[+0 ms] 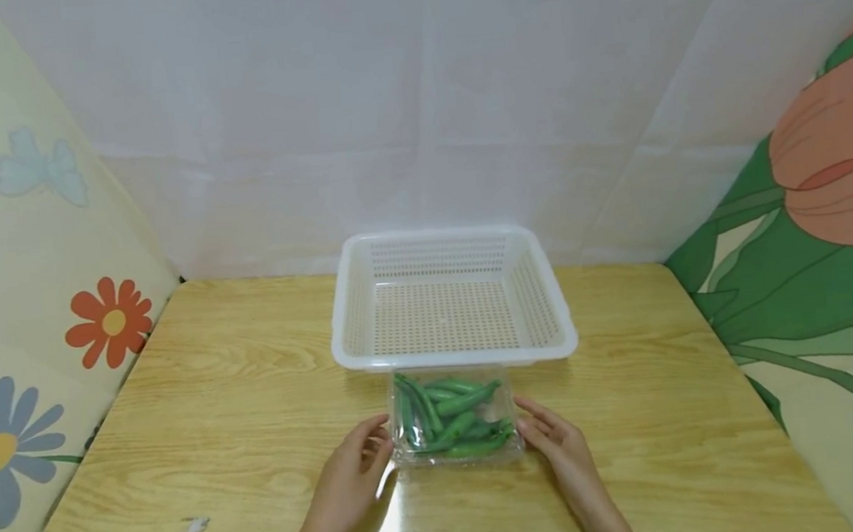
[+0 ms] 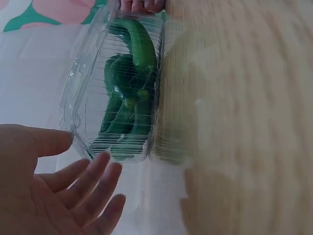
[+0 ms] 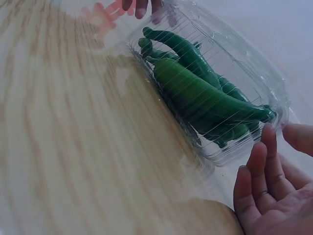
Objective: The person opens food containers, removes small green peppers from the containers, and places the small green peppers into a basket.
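A clear plastic box (image 1: 506, 378) of long green peppers (image 1: 457, 422) lies on the table, its lid down over them. At its left end is my left hand (image 1: 351, 472); in the left wrist view the thumb (image 2: 56, 142) meets the lid's rim and the other fingers spread loosely beside the end wall. My right hand (image 1: 565, 455) is at the opposite end. There, in the right wrist view, thumb and forefinger (image 3: 269, 139) come right up to the box's corner, fingers slightly bent. Several peppers show through the clear walls.
Just behind the box stands a white perforated plastic basket (image 1: 455, 359) on the wood-grain table (image 1: 240, 381). A small white scrap (image 1: 195, 528) lies at the front left. White sheeting (image 1: 415, 116) closes off the back, with flower-printed panels (image 1: 834, 284) at both sides.
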`<state>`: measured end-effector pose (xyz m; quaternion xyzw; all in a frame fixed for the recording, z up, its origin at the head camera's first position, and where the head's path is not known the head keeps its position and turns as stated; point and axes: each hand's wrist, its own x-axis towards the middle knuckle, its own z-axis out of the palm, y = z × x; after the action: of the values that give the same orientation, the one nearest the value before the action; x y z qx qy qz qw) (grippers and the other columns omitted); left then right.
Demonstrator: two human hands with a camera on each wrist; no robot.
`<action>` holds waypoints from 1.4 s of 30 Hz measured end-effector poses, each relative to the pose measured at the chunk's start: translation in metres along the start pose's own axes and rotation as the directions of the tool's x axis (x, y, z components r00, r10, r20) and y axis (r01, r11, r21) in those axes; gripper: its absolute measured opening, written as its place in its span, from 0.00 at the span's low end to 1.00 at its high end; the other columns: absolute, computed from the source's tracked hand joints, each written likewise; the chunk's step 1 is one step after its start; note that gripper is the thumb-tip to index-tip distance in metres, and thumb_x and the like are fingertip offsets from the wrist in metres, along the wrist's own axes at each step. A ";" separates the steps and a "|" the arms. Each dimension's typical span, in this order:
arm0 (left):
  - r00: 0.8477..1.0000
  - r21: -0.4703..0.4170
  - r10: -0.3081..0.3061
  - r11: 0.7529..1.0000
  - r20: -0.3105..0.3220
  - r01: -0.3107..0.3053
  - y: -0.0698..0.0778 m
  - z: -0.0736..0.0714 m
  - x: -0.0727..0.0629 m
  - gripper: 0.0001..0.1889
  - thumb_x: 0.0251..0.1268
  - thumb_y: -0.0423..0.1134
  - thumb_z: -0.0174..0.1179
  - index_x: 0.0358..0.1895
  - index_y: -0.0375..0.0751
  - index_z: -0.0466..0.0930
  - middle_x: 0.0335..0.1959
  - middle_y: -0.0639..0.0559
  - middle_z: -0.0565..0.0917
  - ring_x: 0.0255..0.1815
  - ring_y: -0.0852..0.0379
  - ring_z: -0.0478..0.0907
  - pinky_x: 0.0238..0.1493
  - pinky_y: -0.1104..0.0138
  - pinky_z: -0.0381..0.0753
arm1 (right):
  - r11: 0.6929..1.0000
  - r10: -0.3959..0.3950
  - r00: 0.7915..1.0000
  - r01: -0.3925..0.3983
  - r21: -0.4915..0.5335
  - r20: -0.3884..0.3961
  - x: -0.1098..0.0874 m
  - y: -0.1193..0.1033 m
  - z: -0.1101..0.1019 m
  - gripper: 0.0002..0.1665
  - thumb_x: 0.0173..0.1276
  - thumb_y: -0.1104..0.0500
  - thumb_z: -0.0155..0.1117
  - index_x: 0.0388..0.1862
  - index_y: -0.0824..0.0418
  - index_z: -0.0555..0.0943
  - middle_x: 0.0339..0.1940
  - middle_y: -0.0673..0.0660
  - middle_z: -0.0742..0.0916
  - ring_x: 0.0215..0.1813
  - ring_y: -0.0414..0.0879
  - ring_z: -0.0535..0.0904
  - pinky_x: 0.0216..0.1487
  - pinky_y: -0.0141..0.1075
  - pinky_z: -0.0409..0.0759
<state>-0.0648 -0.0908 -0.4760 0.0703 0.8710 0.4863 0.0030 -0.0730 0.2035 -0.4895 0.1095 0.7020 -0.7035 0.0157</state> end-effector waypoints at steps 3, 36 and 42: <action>0.997 0.140 0.078 0.987 -0.028 -0.073 0.002 0.000 -0.001 0.22 0.70 0.38 0.61 0.64 0.40 0.73 0.54 0.52 0.81 0.51 0.52 0.80 0.51 0.54 0.83 | 1.000 0.012 1.000 -0.012 -0.009 -0.006 0.001 0.001 -0.001 0.28 0.71 0.65 0.62 0.67 0.75 0.71 0.37 0.50 0.89 0.39 0.36 0.83 0.44 0.25 0.80; 0.717 0.552 0.678 0.539 0.164 -0.636 0.005 -0.011 0.008 0.26 0.55 0.44 0.71 0.59 0.45 0.80 0.62 0.43 0.79 0.63 0.46 0.75 0.62 0.52 0.76 | 0.998 0.054 0.999 -0.054 -0.024 -0.009 0.003 0.003 -0.002 0.28 0.72 0.61 0.62 0.68 0.71 0.72 0.40 0.53 0.90 0.40 0.37 0.83 0.46 0.25 0.78; 0.707 0.626 0.663 0.447 0.248 -0.639 0.009 -0.013 0.008 0.27 0.54 0.44 0.72 0.59 0.43 0.80 0.62 0.41 0.79 0.62 0.47 0.77 0.62 0.52 0.77 | 0.999 0.043 0.999 -0.043 -0.024 -0.009 0.002 0.003 -0.002 0.28 0.72 0.62 0.62 0.67 0.72 0.72 0.37 0.51 0.90 0.38 0.36 0.82 0.45 0.25 0.79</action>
<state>-0.0720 -0.0957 -0.4611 0.3861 0.8893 0.1018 -0.2231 -0.0745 0.2057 -0.4926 0.1273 0.7080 -0.6940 0.0294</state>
